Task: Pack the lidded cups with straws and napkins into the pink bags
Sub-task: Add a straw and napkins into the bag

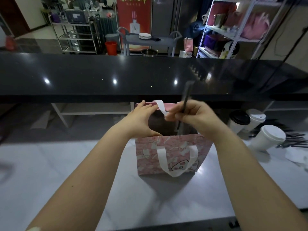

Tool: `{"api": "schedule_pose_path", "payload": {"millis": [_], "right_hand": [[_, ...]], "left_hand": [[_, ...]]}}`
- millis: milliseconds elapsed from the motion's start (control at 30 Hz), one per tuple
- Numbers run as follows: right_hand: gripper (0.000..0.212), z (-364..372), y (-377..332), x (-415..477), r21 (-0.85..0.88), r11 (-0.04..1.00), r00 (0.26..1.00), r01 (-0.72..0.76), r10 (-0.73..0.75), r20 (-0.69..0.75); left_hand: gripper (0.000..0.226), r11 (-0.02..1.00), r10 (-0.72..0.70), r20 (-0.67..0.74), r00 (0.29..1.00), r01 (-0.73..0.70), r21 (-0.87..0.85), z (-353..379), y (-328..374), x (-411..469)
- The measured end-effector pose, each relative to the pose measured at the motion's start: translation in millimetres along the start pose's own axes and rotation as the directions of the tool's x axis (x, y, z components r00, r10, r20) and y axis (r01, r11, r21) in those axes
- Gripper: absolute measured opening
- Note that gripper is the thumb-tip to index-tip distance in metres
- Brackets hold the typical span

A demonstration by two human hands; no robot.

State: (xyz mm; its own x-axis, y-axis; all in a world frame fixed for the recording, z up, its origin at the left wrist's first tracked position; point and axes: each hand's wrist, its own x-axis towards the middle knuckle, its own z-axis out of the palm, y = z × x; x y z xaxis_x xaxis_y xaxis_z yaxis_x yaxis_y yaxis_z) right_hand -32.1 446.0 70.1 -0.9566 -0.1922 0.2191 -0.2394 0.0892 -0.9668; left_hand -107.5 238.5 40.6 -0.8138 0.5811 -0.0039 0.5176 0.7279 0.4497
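Left hand [141, 119], fingers straight, is spreading the bag [146, 147] open so, I'm guessing, the right hand [198, 115] pinching the straw [186, 94] is dropping it in.

Background. A pale marbled surface [66, 164] fills the foreground, backed by a raised glossy black counter [100, 72] bearing three reflected spots of light. Beyond it stand a stainless-steel rack [75, 34] at left, a red bucket [111, 47] on the floor, a grey cart [150, 42] carrying stacked white plates [144, 36], a red poster [134, 14] behind the cart, and white metal shelving [233, 30] at right.
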Motion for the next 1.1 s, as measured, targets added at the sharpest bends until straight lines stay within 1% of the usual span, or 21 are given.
{"api": "schedule_pose_path", "payload": {"millis": [33, 100, 200, 300, 333, 400, 467, 500, 567, 600, 700, 767, 833, 933, 1100], "right_hand": [[0.021, 1.2, 7.8, -1.3, -0.112, 0.991, 0.997, -0.080, 0.081, 0.009], [0.020, 1.6, 19.9, 0.4, -0.362, 0.910, 0.975, -0.201, 0.221, 0.014], [0.022, 0.9, 31.3, 13.4, -0.664, 0.698, 0.940, -0.269, 0.339, -0.024], [0.030, 6.2, 41.0, 24.9, -0.838, 0.472, 0.926, -0.275, 0.365, -0.099], [0.033, 8.5, 43.2, 27.4, -0.870, 0.417, 0.927, -0.263, 0.360, -0.107], [0.039, 12.6, 45.4, 30.3, -0.900, 0.362, 0.930, -0.243, 0.350, -0.111], [0.042, 14.2, 42.9, 31.7, -0.904, 0.360, 0.936, -0.232, 0.334, -0.107], [0.042, 14.2, 40.9, 31.4, -0.894, 0.385, 0.941, -0.230, 0.324, -0.103], [0.039, 12.3, 35.1, 27.7, -0.847, 0.477, 0.950, -0.235, 0.295, -0.097], [0.037, 11.2, 31.3, 24.0, -0.818, 0.522, 0.954, -0.241, 0.283, -0.100], [0.030, 6.5, 17.3, 12.0, -0.744, 0.616, 0.960, -0.260, 0.247, -0.132], [0.028, 1.5, 6.1, 1.3, -0.713, 0.652, 0.965, -0.258, 0.205, -0.162], [0.027, -7.9, -3.7, -13.0, -0.721, 0.649, 0.969, -0.242, 0.131, -0.208], [0.025, -31.9, -14.2, -42.4, -0.764, 0.590, 0.953, -0.261, 0.032, -0.301], [0.028, -82.3, -18.3, -110.3, -0.791, 0.519, 0.924, -0.325, -0.004, -0.382]], "left_hand": [[0.110, 1.000, 0.006, -0.008, 1.000, -0.006, -0.002, 0.4, -0.8, -2.3], [0.108, 1.000, 0.019, -0.018, 1.000, -0.019, -0.004, 2.2, -2.4, -6.9], [0.106, 1.000, 0.014, -0.038, 0.999, -0.014, -0.019, 4.8, -5.6, -12.2], [0.102, 0.998, 0.016, -0.068, 0.998, -0.019, -0.051, 4.7, -8.4, -16.8], [0.101, 0.998, 0.023, -0.076, 0.997, -0.028, -0.056, 4.5, -8.3, -18.5], [0.094, 0.998, 0.036, -0.105, 0.994, -0.042, -0.054, 4.7, -6.1, -21.1], [0.080, 0.999, 0.045, -0.166, 0.985, -0.043, 0.014, 4.1, -1.3, -22.2], [0.073, 0.996, 0.056, -0.204, 0.977, -0.041, 0.079, 3.7, 1.4, -22.6], [0.062, 0.979, 0.086, -0.256, 0.963, -0.033, 0.203, 2.8, 7.4, -21.6], [0.058, 0.971, 0.090, -0.262, 0.961, -0.026, 0.239, 2.7, 10.8, -21.5], [0.050, 0.958, 0.089, -0.264, 0.960, -0.010, 0.288, 5.0, 21.9, -20.9], [0.045, 0.950, 0.106, -0.284, 0.953, -0.013, 0.311, 6.4, 31.8, -19.6], [0.043, 0.951, 0.115, -0.316, 0.942, -0.012, 0.310, 7.6, 46.7, -16.1], [0.042, 0.951, 0.134, -0.333, 0.933, -0.026, 0.310, 14.6, 82.5, -9.0], [0.039, 0.940, 0.226, -0.264, 0.938, -0.139, 0.310, 50.0, 163.9, 3.4]]}}
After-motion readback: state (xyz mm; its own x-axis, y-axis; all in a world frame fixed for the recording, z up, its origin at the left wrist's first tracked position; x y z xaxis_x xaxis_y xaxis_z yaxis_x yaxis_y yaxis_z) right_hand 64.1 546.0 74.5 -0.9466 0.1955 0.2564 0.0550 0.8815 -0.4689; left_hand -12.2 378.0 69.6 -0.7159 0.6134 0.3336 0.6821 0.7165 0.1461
